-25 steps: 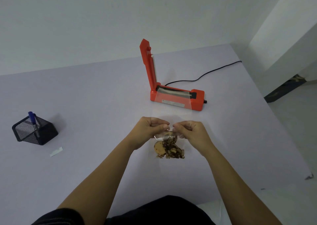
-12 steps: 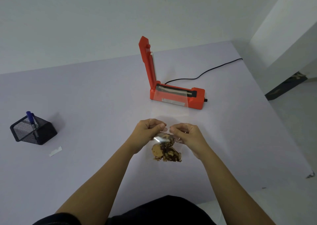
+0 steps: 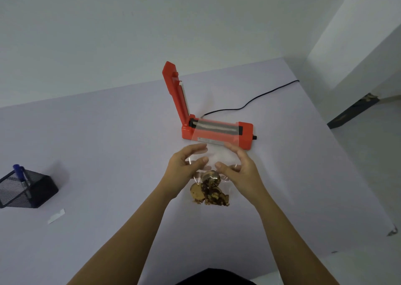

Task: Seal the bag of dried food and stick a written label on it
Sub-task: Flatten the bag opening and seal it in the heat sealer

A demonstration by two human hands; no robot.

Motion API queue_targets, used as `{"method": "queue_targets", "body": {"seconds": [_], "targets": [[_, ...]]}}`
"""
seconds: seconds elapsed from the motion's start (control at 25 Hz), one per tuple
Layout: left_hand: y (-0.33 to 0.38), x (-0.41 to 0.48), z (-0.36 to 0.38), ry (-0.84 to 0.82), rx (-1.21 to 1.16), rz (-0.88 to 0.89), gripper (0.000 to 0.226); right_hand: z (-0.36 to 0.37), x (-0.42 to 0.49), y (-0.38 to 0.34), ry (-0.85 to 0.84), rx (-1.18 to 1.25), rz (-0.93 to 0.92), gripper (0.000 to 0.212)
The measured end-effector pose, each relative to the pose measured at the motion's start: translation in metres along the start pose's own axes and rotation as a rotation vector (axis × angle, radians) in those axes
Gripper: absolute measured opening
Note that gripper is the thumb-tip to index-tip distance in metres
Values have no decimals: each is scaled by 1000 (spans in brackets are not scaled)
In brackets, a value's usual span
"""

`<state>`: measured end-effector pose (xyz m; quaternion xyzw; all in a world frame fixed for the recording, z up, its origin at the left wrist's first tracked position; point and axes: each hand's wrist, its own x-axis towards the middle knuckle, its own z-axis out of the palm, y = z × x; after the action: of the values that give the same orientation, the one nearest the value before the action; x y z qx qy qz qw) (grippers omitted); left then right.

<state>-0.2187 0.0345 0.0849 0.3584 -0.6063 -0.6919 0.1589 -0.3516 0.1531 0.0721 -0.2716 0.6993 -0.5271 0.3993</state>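
Top of the bag (image 3: pixel 211 186) now flat, up to the sealer (image 3: pixel 245 132).

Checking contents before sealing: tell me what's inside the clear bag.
Brown dried food pieces sit at the clear bag's bottom; its upper part looks empty. Pieces underneath the pile are hidden.

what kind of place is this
Likely a simple packing workstation in a plain white room: a pale table carries an orange heat sealer with its arm raised, a black mesh pen holder and a label strip.
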Motion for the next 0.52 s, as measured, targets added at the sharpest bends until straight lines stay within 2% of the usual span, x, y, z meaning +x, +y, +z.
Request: {"method": "queue_targets", "body": {"seconds": [0.08, 0.2, 0.32, 0.52], "targets": [[-14, 5, -2, -16, 66, -77, 34, -1, 3, 12, -30, 29, 87, 49], [-36, 11, -5, -36, 73, -197, 35, 1, 14, 35, -49, -20, 148, 37], [-52, 16, -7, -33, 48, -275, 37, 1, 21, 53, -84, -15, 195, 36], [-60, 21, -6, 14, 36, -300, 41, 3, 27, 69, -74, 25, 228, 39]]}}
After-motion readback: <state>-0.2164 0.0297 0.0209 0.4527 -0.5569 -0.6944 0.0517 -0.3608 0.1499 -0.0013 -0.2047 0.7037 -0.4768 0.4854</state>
